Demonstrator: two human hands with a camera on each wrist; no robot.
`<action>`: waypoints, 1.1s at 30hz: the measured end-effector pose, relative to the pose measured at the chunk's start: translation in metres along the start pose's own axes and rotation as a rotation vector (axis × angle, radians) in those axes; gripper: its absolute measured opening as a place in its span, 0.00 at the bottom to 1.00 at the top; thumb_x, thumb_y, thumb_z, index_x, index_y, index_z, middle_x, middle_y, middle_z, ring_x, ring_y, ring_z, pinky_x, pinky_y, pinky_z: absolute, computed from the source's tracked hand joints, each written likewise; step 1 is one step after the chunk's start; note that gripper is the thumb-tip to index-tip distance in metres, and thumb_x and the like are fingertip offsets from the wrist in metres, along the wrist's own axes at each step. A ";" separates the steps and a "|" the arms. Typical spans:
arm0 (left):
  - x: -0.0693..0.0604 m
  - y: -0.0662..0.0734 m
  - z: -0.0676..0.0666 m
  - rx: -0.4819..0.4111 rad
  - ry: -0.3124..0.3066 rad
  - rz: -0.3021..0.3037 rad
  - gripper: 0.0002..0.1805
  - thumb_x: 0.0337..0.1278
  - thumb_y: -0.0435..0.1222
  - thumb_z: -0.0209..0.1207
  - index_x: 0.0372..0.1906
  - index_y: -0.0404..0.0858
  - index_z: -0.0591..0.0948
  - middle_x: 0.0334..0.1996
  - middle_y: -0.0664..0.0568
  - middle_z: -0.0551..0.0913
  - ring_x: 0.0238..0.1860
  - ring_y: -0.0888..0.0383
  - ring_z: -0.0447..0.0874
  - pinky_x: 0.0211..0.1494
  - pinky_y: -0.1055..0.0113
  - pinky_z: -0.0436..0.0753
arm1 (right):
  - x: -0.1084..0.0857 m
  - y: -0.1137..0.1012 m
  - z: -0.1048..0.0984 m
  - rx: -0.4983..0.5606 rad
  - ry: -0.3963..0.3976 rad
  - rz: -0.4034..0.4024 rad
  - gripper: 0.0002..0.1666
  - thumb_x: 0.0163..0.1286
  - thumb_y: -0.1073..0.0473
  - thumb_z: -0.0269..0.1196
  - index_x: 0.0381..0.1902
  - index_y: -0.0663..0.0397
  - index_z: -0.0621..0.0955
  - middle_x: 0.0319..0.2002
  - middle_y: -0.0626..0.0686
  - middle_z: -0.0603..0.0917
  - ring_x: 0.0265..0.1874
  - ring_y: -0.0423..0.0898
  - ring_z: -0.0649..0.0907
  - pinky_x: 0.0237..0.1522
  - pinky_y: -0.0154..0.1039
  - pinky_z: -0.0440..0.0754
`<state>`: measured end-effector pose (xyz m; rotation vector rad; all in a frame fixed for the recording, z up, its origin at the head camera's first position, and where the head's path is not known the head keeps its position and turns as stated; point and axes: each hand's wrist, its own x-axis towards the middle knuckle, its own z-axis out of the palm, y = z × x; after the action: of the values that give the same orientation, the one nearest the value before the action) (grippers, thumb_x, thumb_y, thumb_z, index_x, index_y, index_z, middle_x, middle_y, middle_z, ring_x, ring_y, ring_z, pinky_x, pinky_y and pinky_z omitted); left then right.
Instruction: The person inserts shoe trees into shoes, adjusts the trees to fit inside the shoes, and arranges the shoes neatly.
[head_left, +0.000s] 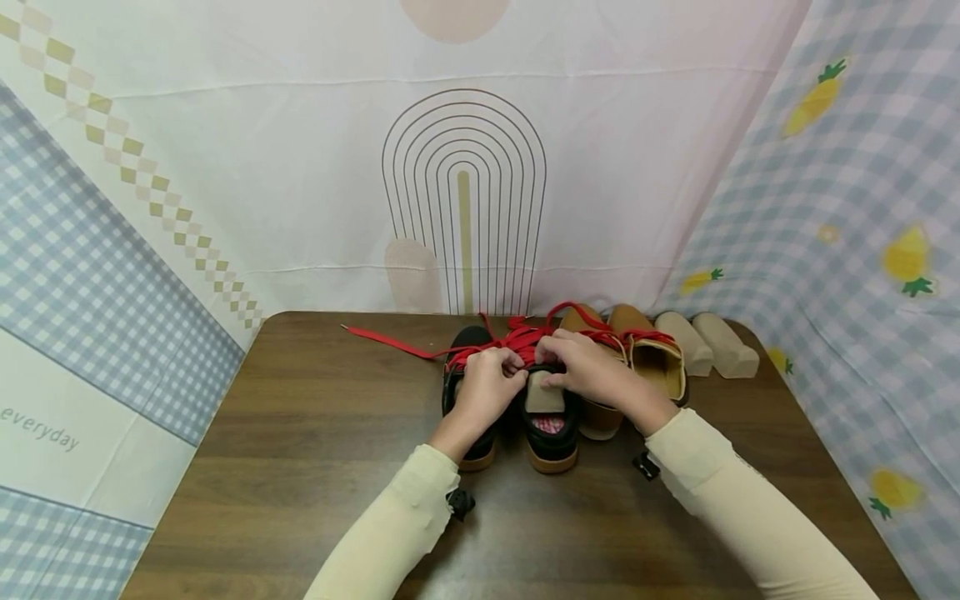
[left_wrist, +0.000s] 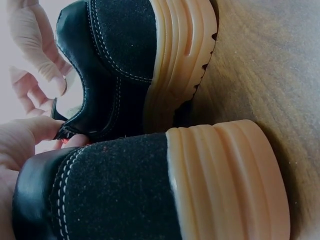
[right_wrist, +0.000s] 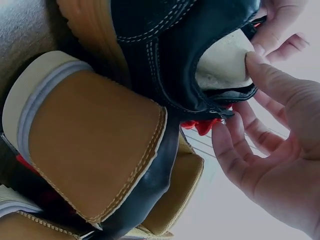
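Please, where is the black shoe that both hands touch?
In the head view, this black shoe stands on the table between the other black shoe, left, and a tan shoe, right.

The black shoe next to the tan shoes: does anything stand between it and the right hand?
Nothing visible does: the right hand is at the black shoe's opening, and the nearest tan shoe stands beside, not between.

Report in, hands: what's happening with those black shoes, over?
Left hand pinching edge of right black shoe; right hand touching same shoe. Shoe upright, beige insert inside. Possible clutter: red laces ahead, brown shoe close on right.
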<state>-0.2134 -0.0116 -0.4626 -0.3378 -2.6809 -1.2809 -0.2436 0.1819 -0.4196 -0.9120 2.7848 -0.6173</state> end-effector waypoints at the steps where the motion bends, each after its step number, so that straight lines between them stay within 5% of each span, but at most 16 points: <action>1: 0.000 0.000 0.000 0.002 -0.001 -0.001 0.02 0.60 0.33 0.70 0.34 0.38 0.87 0.31 0.52 0.89 0.33 0.61 0.87 0.37 0.70 0.85 | 0.000 0.000 0.000 -0.002 0.001 0.001 0.15 0.61 0.57 0.77 0.40 0.50 0.81 0.38 0.50 0.79 0.37 0.46 0.77 0.42 0.45 0.78; 33: 0.000 0.001 0.001 0.010 0.009 0.019 0.02 0.60 0.32 0.70 0.34 0.37 0.88 0.30 0.51 0.89 0.33 0.60 0.87 0.37 0.70 0.85 | 0.003 -0.005 0.006 -0.152 0.052 -0.030 0.19 0.58 0.55 0.79 0.37 0.49 0.77 0.36 0.50 0.77 0.35 0.50 0.74 0.41 0.48 0.74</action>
<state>-0.2134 -0.0105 -0.4627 -0.3545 -2.6696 -1.2610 -0.2414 0.1742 -0.4231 -0.9806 2.9022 -0.4439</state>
